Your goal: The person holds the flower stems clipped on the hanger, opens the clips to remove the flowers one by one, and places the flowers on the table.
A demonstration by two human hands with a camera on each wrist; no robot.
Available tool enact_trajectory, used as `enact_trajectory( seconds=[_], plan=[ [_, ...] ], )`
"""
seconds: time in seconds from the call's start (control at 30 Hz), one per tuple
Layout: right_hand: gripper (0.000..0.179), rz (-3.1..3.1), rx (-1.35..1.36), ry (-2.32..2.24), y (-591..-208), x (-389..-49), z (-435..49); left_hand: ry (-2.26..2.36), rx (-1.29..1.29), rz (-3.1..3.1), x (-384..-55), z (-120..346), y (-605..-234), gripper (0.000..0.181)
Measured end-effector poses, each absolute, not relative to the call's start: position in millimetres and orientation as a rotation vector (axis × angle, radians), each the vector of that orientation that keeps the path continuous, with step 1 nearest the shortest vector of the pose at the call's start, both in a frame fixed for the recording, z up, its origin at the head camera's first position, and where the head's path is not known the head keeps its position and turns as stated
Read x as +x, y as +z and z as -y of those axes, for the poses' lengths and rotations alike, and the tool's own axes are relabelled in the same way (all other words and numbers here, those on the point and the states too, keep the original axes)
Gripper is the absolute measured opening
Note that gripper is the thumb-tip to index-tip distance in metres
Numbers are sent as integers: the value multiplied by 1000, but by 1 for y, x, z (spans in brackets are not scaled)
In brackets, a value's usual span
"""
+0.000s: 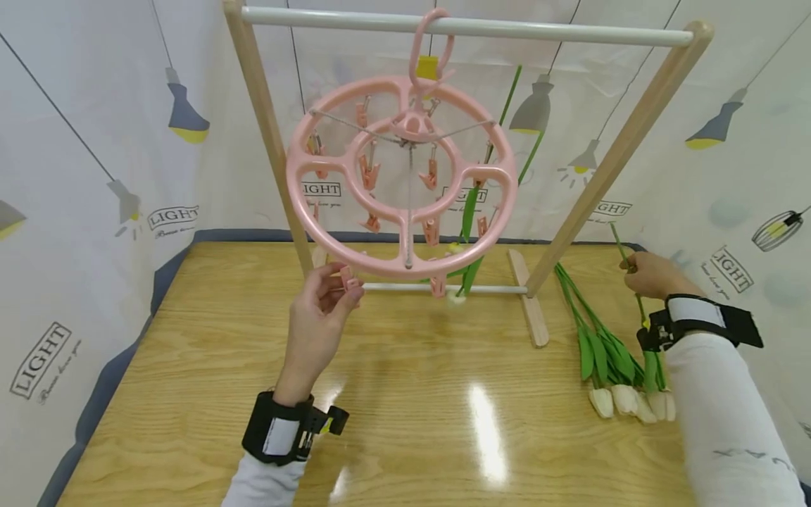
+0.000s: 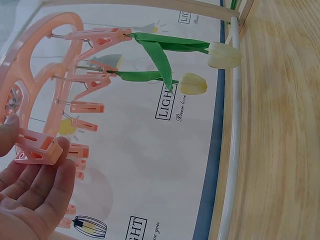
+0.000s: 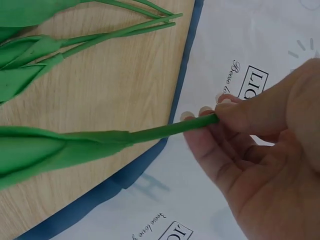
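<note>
A round pink drying hanger (image 1: 415,127) with many small clips hangs before me. At its near left rim, my left hand (image 1: 312,324) pinches one pink clothespin (image 2: 37,147) between thumb and fingers. Off to the right, my right hand (image 1: 655,273) pinches the end of a green tulip stem (image 3: 170,131) between thumb and fingertips. Leaves of this tulip (image 3: 55,150) extend back over the table, close to a bunch of artificial white tulips (image 1: 602,345) lying there. In the left wrist view, two white tulips (image 2: 225,55) hang flower-down from the hanger's clips.
A white rail (image 1: 538,29) on a wooden stand carries the hanger by its hook. The stand's right foot (image 1: 529,299) lies between hanger and loose tulips. A low white crossbar (image 2: 232,125) runs beneath. Printed cloth (image 1: 241,155) encloses the wooden table (image 1: 412,422) behind and at both sides.
</note>
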State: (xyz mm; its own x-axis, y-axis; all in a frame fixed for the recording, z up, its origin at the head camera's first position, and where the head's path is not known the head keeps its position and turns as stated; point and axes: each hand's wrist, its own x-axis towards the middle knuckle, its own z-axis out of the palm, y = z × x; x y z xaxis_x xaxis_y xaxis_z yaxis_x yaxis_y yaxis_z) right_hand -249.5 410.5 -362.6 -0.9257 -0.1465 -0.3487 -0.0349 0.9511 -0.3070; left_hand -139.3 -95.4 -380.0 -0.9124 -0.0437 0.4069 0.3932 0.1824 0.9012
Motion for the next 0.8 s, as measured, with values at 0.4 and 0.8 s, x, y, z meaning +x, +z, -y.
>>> enact_trajectory(
  seconds=[0.4, 0.8],
  plan=[
    [47, -2786, -73, -490, -394, -245, -404, -1789, -325, 2126, -139, 96, -380, 40],
    [44, -2960, -215, -407, -437, -244, -397, -1807, -339, 2112, -139, 95, -380, 39]
  ],
)
